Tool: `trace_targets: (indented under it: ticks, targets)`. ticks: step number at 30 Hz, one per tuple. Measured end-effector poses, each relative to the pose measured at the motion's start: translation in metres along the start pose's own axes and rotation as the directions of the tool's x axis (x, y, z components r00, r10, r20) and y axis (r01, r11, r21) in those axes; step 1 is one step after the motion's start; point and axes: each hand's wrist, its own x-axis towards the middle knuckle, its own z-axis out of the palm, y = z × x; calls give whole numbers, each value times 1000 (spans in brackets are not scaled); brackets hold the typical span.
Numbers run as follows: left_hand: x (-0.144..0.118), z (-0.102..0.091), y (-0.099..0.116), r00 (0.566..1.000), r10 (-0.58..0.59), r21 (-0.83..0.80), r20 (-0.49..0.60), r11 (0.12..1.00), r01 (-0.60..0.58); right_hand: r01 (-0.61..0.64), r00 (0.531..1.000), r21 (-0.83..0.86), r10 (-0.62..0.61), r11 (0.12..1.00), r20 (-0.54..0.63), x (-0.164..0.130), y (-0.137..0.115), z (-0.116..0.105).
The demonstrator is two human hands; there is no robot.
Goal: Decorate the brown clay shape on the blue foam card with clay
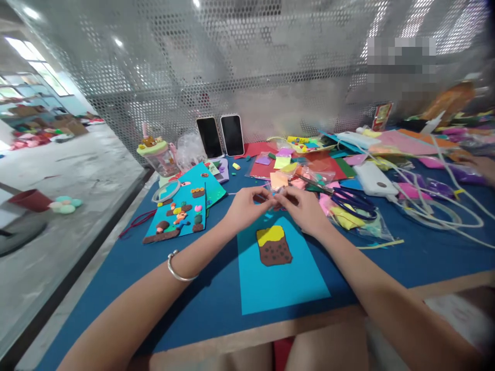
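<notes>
There is room to pass low over the near desk (216, 309) between the left forearm (154, 293) and the blue paper sheet (270, 288), and right of the right forearm (371, 273). Farther right, scissors (335, 196), a white power bank (371, 179) and looping cables (441, 219) obstruct; left, a clay-decorated card (185, 198) and tape roll (164, 200). Two smartphones (232, 135) and a perforated metal panel (174, 67) bar the far side.

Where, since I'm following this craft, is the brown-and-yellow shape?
In the head view, the brown-and-yellow shape is just right of centre, on the bright blue sheet, nearer the person than the left hand and right hand.
</notes>
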Motion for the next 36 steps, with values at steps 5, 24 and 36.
trace_targets:
  ticks: [5,24,36]
  targets:
    - [-3,4,4,998,26,-130,-55,991,-33,22,1000,71,-21,997,-9,-1,-3,-3]
    - [-1,-20,-12,861,496,241,116,827,-509,90,992,391,-47,916,-118,-9,-7,-6]
    - [-6,-21,-12,939,339,236,58,909,-343,78,982,179,-44,981,-185,-10,-6,-10]
